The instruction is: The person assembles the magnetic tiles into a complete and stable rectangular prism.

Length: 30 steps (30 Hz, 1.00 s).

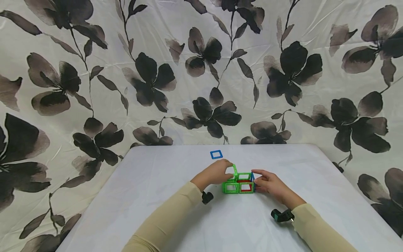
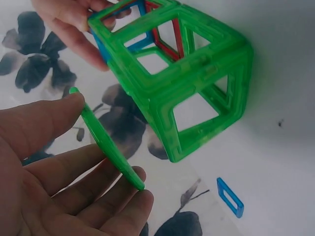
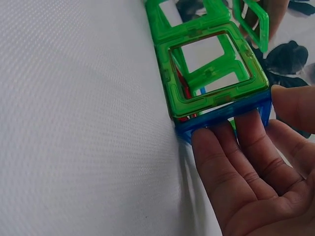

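A box-like structure of green magnetic tiles [image 2: 165,81] stands on the table, with a red tile [image 2: 177,39] showing inside it. Between its thumb and fingers, my left hand [image 1: 215,172] holds a separate green square magnetic tile [image 2: 106,142]. That tile is tilted on edge beside the structure's left part, apart from it in the left wrist view. My right hand [image 1: 272,186] grips a blue magnetic tile [image 3: 219,114] at the structure's right end. Its fingertips lie against the blue face and its thumb is at the upper corner.
A loose blue square tile [image 1: 217,158] lies flat farther back on the white-covered table [image 1: 157,196]. Behind the table's far edge hangs a floral cloth [image 1: 176,122]. Both wrists wear small dark cameras, the right one [image 1: 281,215] close over the tabletop.
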Each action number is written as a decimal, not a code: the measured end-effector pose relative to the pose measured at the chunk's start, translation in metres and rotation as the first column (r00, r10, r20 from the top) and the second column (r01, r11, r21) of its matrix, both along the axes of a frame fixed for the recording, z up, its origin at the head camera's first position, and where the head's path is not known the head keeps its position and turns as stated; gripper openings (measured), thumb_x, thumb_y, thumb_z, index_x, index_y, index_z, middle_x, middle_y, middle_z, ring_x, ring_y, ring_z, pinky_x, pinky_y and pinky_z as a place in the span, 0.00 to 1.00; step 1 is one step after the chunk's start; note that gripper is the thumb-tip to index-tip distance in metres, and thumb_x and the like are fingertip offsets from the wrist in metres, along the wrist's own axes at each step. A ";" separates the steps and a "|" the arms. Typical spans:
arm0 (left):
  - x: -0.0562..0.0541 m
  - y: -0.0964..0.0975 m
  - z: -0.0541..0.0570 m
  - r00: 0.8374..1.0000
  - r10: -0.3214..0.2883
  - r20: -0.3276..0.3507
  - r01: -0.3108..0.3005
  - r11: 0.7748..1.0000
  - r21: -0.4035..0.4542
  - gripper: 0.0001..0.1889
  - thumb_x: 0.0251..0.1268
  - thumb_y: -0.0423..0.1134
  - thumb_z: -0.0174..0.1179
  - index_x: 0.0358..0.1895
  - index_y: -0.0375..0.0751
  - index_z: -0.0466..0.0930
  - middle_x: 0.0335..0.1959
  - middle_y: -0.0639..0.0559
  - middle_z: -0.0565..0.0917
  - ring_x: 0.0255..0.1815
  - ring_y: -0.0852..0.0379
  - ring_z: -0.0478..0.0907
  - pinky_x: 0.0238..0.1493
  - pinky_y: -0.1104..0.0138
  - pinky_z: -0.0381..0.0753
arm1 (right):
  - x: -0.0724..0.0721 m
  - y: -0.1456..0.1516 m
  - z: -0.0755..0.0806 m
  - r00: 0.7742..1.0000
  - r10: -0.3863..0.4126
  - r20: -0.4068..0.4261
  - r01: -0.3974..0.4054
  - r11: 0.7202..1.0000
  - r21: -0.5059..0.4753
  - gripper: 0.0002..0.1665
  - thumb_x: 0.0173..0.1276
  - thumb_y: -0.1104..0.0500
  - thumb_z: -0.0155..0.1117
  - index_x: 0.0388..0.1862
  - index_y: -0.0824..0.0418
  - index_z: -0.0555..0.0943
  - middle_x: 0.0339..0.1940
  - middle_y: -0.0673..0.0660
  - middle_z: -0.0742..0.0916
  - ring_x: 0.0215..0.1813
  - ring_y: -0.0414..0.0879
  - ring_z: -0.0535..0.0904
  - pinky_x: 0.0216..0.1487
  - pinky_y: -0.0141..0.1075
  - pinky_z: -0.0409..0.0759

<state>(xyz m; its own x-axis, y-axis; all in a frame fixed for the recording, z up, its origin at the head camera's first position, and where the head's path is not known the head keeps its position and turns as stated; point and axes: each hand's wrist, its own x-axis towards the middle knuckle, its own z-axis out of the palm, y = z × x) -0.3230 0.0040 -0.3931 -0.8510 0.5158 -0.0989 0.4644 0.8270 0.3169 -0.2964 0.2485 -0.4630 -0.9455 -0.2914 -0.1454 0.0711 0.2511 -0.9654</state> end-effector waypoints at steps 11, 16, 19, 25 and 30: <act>0.008 0.015 0.000 1.000 -0.019 0.008 0.019 1.000 0.005 0.26 0.67 0.47 0.60 0.66 0.43 0.73 0.65 0.50 0.76 0.69 0.54 0.70 0.69 0.61 0.71 | 0.002 -0.001 0.004 1.000 0.006 -0.005 -0.006 1.000 -0.012 0.33 0.75 0.60 0.52 0.76 0.62 0.58 0.62 0.71 0.77 0.56 0.52 0.81 0.56 0.46 0.82; 0.012 0.021 -0.001 0.999 -0.035 0.011 0.035 0.999 0.010 0.25 0.67 0.47 0.61 0.65 0.43 0.74 0.65 0.50 0.76 0.67 0.55 0.71 0.68 0.62 0.71 | 0.002 -0.001 0.004 1.000 0.003 -0.005 -0.003 1.000 -0.018 0.33 0.75 0.60 0.52 0.76 0.63 0.58 0.60 0.70 0.78 0.55 0.51 0.81 0.56 0.47 0.82; 0.013 0.025 -0.002 0.999 -0.024 0.026 0.023 1.000 0.010 0.26 0.66 0.48 0.61 0.65 0.44 0.74 0.64 0.51 0.77 0.67 0.56 0.71 0.68 0.62 0.71 | 0.002 -0.001 0.003 1.000 0.000 -0.008 0.000 1.000 -0.014 0.32 0.75 0.60 0.53 0.75 0.62 0.59 0.59 0.70 0.79 0.54 0.50 0.81 0.56 0.46 0.82; 0.013 0.032 -0.006 0.999 -0.033 0.024 0.032 0.999 0.004 0.25 0.65 0.48 0.62 0.63 0.44 0.76 0.62 0.53 0.79 0.65 0.57 0.73 0.67 0.63 0.72 | 0.002 -0.001 0.001 1.000 0.000 -0.029 0.000 1.000 -0.019 0.32 0.74 0.60 0.53 0.75 0.64 0.60 0.54 0.66 0.81 0.52 0.49 0.82 0.55 0.46 0.83; 0.013 0.035 -0.008 0.997 -0.080 0.002 0.080 0.997 -0.014 0.23 0.68 0.48 0.60 0.63 0.44 0.76 0.62 0.51 0.79 0.64 0.57 0.74 0.66 0.64 0.73 | 0.002 0.000 0.002 1.000 0.005 -0.031 -0.005 1.000 -0.009 0.33 0.75 0.59 0.53 0.75 0.64 0.59 0.56 0.67 0.80 0.53 0.49 0.82 0.55 0.46 0.82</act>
